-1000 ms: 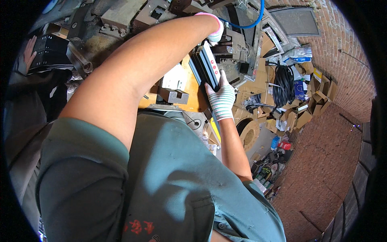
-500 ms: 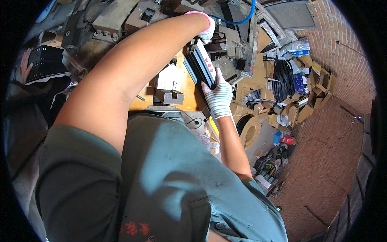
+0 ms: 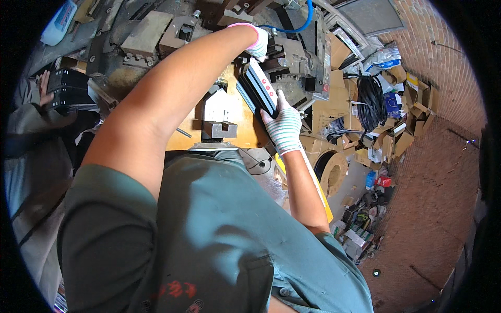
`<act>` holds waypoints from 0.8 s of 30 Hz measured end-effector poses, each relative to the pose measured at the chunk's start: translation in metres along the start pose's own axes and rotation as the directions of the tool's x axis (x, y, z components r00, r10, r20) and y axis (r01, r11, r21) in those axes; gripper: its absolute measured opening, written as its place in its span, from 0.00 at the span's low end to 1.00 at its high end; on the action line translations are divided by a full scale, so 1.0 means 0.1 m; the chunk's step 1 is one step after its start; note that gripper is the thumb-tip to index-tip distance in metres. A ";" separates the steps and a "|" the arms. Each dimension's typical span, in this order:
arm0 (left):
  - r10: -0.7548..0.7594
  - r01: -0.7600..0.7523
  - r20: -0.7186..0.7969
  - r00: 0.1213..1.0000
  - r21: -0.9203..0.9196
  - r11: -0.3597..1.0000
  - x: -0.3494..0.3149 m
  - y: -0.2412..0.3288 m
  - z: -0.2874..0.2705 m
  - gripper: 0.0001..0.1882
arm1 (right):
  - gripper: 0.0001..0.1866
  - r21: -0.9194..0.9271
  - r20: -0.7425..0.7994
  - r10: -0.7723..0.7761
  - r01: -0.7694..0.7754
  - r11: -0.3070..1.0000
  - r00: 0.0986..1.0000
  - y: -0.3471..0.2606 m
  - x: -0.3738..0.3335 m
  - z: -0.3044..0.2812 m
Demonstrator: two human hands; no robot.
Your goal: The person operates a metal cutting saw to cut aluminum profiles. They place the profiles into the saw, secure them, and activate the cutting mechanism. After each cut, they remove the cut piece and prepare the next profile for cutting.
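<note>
A bundle of long black panels [image 3: 255, 91] with a white face and red marks slants over the wooden bench top [image 3: 248, 133]. My right hand [image 3: 284, 125], in a striped glove, grips its near end, thumb along the white face. At the far end is my left hand [image 3: 257, 44], gloved with a pink cuff. Its fingers curl down against the bundle, partly hidden from view. Left of the panels sits a notched steel block [image 3: 219, 129], with a white surface [image 3: 218, 107] behind it.
Metal fixtures [image 3: 180, 36] and a blue hose [image 3: 295, 30] stand beyond my hands. At the right are cardboard boxes [image 3: 417, 109], a coil of black cable [image 3: 369, 104] and a brick wall [image 3: 428, 182]. Another person's hand [image 3: 46, 86] rests by black boxes [image 3: 70, 86] at the left.
My left hand has shifted slightly left and nearer. My right hand keeps its grip on the panels. The view has turned a little, and the other person's hand at the left has moved.
</note>
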State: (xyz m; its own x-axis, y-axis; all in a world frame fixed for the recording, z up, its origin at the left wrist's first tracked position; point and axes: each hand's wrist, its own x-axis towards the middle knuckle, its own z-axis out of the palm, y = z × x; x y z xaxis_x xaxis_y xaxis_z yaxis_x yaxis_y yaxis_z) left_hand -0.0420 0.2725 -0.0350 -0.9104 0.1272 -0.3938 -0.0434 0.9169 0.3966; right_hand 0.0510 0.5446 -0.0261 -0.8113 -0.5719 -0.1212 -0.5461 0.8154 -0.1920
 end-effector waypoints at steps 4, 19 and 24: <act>-0.013 0.018 0.042 0.999 -0.129 0.991 -0.14 -0.02 -0.07 0.26 | 0.44 0.034 -0.020 -0.017 0.017 0.999 1.000 0.02 0.01 0.01; -0.157 0.157 0.006 0.988 -0.097 0.983 -0.31 0.16 -0.12 0.27 | 0.43 0.003 -0.006 -0.016 0.016 1.000 1.000 0.04 0.01 -0.01; -0.178 0.175 -0.044 0.983 -0.057 0.983 -0.34 0.18 -0.09 0.26 | 0.44 0.027 0.005 -0.011 0.011 1.000 1.000 0.03 -0.02 -0.02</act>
State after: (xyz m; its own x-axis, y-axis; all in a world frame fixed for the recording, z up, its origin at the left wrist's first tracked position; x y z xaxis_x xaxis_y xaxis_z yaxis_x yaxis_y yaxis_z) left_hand -0.0159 0.2813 -0.0069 -0.9054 -0.0545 -0.4210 -0.2256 0.9018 0.3686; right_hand 0.0505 0.5481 -0.0245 -0.8044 -0.5811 -0.1236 -0.5489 0.8066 -0.2195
